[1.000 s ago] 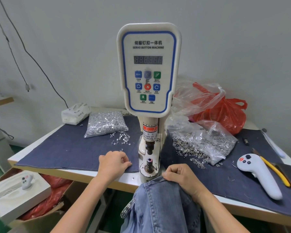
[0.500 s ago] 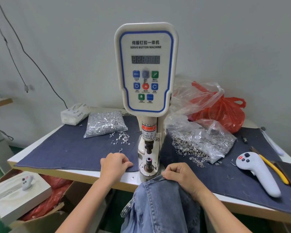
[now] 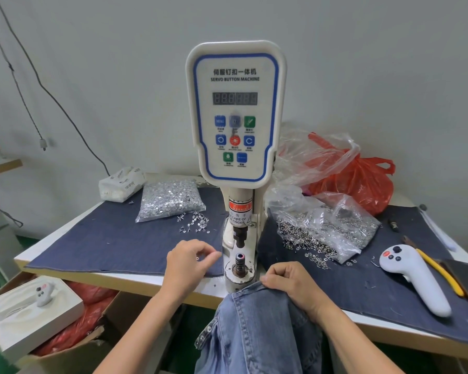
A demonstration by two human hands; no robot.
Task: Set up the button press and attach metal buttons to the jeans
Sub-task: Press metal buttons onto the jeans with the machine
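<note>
Jeans (image 3: 257, 327): we see faded blue denim hanging off the near table edge, its top hem just in front of the press base, directly below the lower post.
Right hand (image 3: 295, 286): it grips the top edge of the jeans, fingers curled over the hem, knuckles toward the press.
Left hand (image 3: 187, 261): it hovers over the dark cloth just left of the press base, thumb and forefinger drawn together toward the post; something small and shiny glints near the fingers, but we cannot tell whether they pinch it.
Button press (image 3: 235, 114): a white upright machine with a blue-edged panel reading "SERVO BUTTON MACHINE", a dark display and coloured keys; a warning label sits on its column.
Lower post (image 3: 240, 263): a short upright stud on the round base, bare on top.
Bag of tacks (image 3: 170, 199): clear, lying left of the press, with loose pieces spilled beside it.
Bag of buttons (image 3: 327, 228): clear, open, to the right, its contents scattered on the cloth.
Red bag (image 3: 362, 182): behind the button bag.
White handheld controller (image 3: 414, 279): well right, beside a yellow-handled tool (image 3: 441, 273).
Tissue pack (image 3: 120, 183): at the back left corner.
</note>
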